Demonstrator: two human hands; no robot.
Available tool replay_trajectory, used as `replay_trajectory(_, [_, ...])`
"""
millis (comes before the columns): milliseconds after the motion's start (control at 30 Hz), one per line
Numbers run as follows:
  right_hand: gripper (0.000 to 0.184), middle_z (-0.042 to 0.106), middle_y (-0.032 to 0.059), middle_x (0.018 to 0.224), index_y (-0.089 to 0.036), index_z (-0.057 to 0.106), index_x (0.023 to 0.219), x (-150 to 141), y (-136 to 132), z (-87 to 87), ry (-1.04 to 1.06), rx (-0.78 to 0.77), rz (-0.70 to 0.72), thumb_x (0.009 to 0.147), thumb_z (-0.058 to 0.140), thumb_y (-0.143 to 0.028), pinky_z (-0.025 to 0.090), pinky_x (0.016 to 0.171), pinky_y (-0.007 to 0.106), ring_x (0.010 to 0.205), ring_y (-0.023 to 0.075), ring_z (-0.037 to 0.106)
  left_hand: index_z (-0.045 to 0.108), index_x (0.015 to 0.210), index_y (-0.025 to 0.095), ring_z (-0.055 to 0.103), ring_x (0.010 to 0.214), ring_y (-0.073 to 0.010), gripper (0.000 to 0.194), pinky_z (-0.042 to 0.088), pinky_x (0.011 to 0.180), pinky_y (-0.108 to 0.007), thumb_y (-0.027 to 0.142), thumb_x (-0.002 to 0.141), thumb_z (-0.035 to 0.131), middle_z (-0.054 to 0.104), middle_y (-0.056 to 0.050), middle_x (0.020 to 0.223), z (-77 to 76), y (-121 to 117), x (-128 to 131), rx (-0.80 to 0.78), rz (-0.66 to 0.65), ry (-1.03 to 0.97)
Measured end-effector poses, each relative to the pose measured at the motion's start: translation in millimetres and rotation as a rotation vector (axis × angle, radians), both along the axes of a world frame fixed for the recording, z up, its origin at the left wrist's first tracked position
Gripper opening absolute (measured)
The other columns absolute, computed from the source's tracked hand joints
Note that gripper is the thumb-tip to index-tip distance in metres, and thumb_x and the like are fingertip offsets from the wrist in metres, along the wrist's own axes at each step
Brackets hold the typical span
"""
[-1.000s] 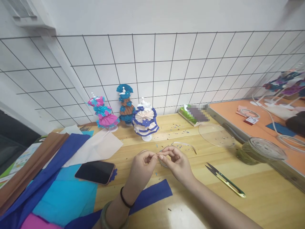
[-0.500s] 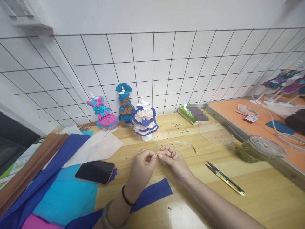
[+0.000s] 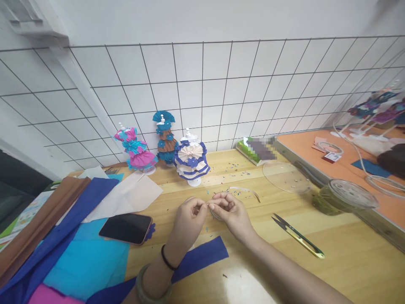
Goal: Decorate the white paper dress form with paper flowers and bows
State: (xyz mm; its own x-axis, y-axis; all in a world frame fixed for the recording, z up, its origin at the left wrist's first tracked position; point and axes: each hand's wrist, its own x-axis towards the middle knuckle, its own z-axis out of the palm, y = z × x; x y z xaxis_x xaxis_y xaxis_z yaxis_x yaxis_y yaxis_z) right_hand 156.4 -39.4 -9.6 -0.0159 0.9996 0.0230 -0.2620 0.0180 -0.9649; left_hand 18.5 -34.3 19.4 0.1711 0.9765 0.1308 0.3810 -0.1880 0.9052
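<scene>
My left hand (image 3: pixel 190 217) and my right hand (image 3: pixel 230 212) meet fingertip to fingertip above the wooden table. Both are closed in a pinch, and what lies between the fingers is too small to make out. Part of a roundish, pale object (image 3: pixel 216 214) shows under the right fingers. A strip of dark blue crepe paper (image 3: pixel 205 257) lies below my left wrist. Beyond the hands stands a small white mannequin in a white and blue ruffled paper dress (image 3: pixel 191 162). Thread snips (image 3: pixel 298 236) rest to the right of my right hand.
Left are a phone (image 3: pixel 125 228), turquoise paper (image 3: pixel 85 261), brown paper (image 3: pixel 41 219) and a pale sheet (image 3: pixel 139 194). Two more dressed mannequins, pink (image 3: pixel 141 158) and brown-teal (image 3: pixel 166 145), stand by the tiled wall. Right are a clear lid (image 3: pixel 286 177), a round container (image 3: pixel 344 198) and an orange board (image 3: pixel 303 147).
Both hands stay pinched together at nearly the same spot, with only slight finger movement. The whole view has shifted very slightly. Nothing on the table has visibly moved.
</scene>
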Motion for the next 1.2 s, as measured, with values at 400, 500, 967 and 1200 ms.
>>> replay_trajectory(400, [0.034, 0.069, 0.0022, 0.076, -0.02, 0.055, 0.085, -3.4, -0.1, 1.9, 0.071, -0.06, 0.008, 0.062, 0.075, -0.034, 0.048, 0.074, 0.033, 0.075, 0.0176, 0.064, 0.048, 0.062, 0.018, 0.048, 0.065, -0.0143, 0.017, 0.036, 0.062, -0.027, 0.016, 0.078, 0.042, 0.05, 0.0, 0.065, 1.9, -4.7, 1.8, 0.252, 0.006, 0.253])
replay_trajectory(500, [0.034, 0.069, 0.0013, 0.076, -0.02, 0.055, 0.085, -3.0, 0.5, 0.3, 0.14, -0.085, 0.024, 0.061, 0.076, -0.032, 0.048, 0.073, 0.031, 0.073, 0.0164, 0.064, 0.048, 0.062, 0.018, 0.048, 0.066, -0.0143, 0.016, 0.036, 0.063, -0.026, 0.015, 0.077, 0.043, 0.051, 0.0, 0.065, 1.7, -4.9, 1.9, 0.241, -0.001, 0.24])
replay_trajectory(967, [0.03, 0.068, -0.0016, 0.068, -0.019, 0.061, 0.082, 0.0, 2.1, 0.7, 0.42, -0.258, 0.12, 0.057, 0.079, -0.021, 0.045, 0.065, 0.021, 0.06, 0.0089, 0.06, 0.055, 0.065, 0.017, 0.053, 0.069, -0.0142, 0.019, 0.042, 0.064, -0.025, 0.02, 0.079, 0.044, 0.056, -0.001, 0.068, 6.0, -0.9, -2.4, 0.07, -0.052, -0.047])
replay_trajectory(1200, [0.033, 0.069, -0.0009, 0.07, -0.018, 0.06, 0.084, 0.1, 2.0, 1.0, 0.346, -0.238, 0.054, 0.057, 0.079, -0.021, 0.044, 0.06, 0.021, 0.061, 0.0103, 0.061, 0.056, 0.062, 0.017, 0.052, 0.065, -0.0141, 0.03, 0.04, 0.061, -0.025, 0.028, 0.085, 0.039, 0.054, -0.001, 0.063, 4.5, -0.7, -4.5, 0.06, -0.034, -0.016])
